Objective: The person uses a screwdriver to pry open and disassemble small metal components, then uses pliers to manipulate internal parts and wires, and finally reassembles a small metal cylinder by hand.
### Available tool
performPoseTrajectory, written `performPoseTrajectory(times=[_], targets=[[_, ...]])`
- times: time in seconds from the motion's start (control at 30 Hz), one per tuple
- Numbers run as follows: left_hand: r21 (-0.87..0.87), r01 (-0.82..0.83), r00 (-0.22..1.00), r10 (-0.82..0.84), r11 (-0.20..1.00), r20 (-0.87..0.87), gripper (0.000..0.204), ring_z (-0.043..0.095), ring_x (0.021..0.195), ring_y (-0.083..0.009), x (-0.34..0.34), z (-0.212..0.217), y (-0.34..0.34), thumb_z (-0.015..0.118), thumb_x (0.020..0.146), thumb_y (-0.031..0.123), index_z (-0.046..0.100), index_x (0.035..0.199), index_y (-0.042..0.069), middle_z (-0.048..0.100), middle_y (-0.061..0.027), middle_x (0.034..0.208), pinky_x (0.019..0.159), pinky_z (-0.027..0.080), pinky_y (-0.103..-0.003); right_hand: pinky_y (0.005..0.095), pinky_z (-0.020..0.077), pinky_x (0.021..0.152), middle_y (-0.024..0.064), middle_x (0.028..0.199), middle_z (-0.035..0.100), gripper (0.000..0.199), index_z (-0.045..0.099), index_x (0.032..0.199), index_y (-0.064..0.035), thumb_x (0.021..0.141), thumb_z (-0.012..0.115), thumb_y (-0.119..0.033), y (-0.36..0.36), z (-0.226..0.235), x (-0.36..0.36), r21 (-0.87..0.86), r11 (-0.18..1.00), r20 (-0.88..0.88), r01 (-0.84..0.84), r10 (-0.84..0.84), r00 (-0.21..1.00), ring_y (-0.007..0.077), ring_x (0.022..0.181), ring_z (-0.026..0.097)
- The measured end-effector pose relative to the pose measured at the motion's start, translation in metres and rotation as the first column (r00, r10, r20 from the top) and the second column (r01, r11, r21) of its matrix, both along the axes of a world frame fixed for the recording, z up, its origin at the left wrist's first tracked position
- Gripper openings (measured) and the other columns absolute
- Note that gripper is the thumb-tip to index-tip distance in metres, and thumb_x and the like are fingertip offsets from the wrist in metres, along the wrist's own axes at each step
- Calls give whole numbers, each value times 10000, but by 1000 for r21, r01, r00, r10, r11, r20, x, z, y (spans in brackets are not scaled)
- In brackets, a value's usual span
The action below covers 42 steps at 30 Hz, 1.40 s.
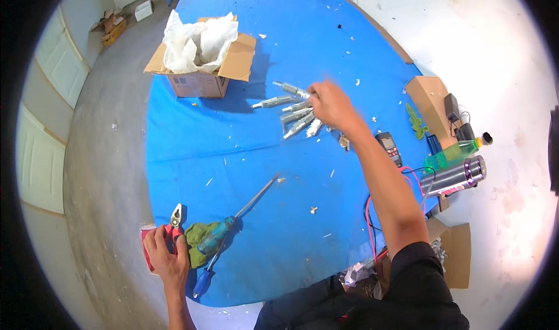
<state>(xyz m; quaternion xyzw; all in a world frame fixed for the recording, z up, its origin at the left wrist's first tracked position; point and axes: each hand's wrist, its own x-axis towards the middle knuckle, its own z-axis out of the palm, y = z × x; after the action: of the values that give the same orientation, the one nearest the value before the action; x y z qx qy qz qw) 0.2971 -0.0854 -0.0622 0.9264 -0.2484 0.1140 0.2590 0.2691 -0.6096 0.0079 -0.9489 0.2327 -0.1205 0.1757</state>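
Table: blue-covered table, scattered with small white scraps, takes up most of the view.
Right hand: right hand is stretched far across the table, resting on a cluster of metal cartridges; its fingers are blurred, so I cannot tell whether they are closed on one of them or only touching.
Metal cartridges: several silvery, tube-shaped pieces lie fanned out near the middle of the table, just beside and partly under the right hand, with one lying a little apart toward the box.
Left hand: left hand sits at the near left edge of the table, fingers curled around the red handles of a pair of pliers, whose metal nose points away from the person.
Green cloth: crumpled green cloth lies just beside the left hand, touching the pliers' handles.
Screwdriver: long screwdriver with a blue-green handle lies diagonally across the cloth, its shaft pointing toward the table's centre.
Cardboard box: open cardboard box stuffed with white wrapping stands at the far left of the table, well apart from both hands.
Right edge: handheld meter with red leads, a green bottle and a metal flask lie near the right forearm.
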Motion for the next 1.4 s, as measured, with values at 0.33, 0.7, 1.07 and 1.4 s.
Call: performPoseTrajectory(times=[0.33, 0.7, 1.07, 1.4], targets=[[-48, 52, 996, -48, 997, 80, 389, 560, 1089, -405, -4, 6, 1, 724, 914, 201, 630, 1198, -46, 596, -212, 1158, 945, 463, -488, 288, 556, 738, 136, 1069, 709, 335, 545, 1259, 45, 973, 656, -89, 170, 40, -206, 832, 510, 358, -219, -193, 913, 140, 900, 684], [59, 104, 969, -115, 993, 220, 385, 604, 1057, -403, -2, -4, 9, 694, 959, 275, 660, 1194, -28, 639, -215, 1121, 920, 490, -474, 324, 544, 915, 146, 1177, 690, 397, 552, 1318, 51, 941, 669, 2, 298, 33, -326, 876, 467, 334, -119, -409, 849, 184, 1059, 675], [148, 177, 965, -201, 973, 166, 393, 620, 1061, -403, 5, -2, 19, 668, 976, 292, 679, 1224, -13, 661, -219, 1130, 931, 494, -471, 267, 548, 695, 90, 1116, 683, 445, 586, 1340, 38, 909, 688, 1, 328, 6, -347, 919, 357, 307, -167, -381, 872, 96, 832, 642], [132, 221, 973, -227, 966, 36, 394, 637, 1041, -381, -1, 8, 19, 683, 966, 293, 695, 1247, 17, 677, -203, 1110, 905, 499, -462, 265, 532, 708, 93, 1080, 700, 487, 603, 1338, 55, 868, 715, -9, 333, -17, -351, 950, 284, 229, -127, -362, 903, 90, 841, 640]])
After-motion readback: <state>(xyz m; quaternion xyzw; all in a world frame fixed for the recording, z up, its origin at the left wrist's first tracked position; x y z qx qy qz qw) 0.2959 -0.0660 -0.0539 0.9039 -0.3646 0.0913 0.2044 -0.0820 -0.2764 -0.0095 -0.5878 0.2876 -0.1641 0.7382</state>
